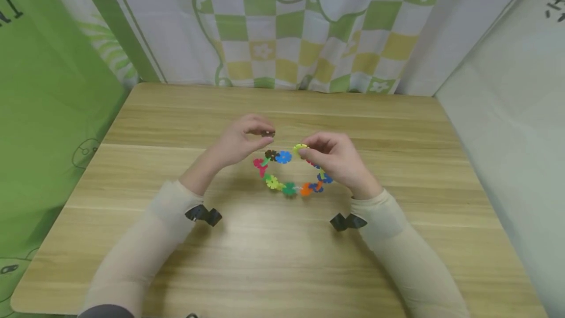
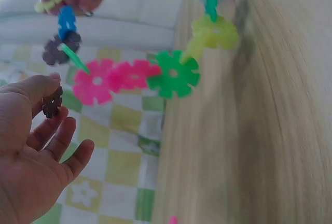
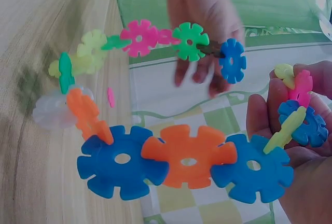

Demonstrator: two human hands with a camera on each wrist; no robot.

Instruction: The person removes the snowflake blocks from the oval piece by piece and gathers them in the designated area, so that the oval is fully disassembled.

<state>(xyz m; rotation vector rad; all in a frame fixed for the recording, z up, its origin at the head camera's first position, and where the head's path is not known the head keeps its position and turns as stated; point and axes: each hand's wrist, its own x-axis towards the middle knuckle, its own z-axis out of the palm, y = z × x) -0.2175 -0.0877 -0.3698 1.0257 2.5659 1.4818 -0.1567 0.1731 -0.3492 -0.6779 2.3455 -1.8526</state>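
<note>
A chain of notched plastic snowflake discs in many colours hangs in a loop over the table; its green disc (image 2: 174, 74) and orange disc (image 3: 188, 155) show in the wrist views. My right hand (image 1: 342, 161) pinches the yellow disc (image 1: 300, 148) at one end of the chain. A pink disc and a blue disc (image 3: 303, 122) lie against its palm. Between thumb and forefinger, my left hand (image 1: 238, 141) pinches a separate dark brown disc (image 2: 52, 102). It is apart from the chain, just above the loop's other end with a blue disc (image 1: 284, 156).
The wooden table (image 1: 265, 259) spreads under both hands. A small pink piece (image 3: 111, 97) lies on it beyond the chain. Behind the far edge hangs a checked curtain (image 1: 287, 28). Black wrist mounts (image 1: 204, 215) sit on both sleeves.
</note>
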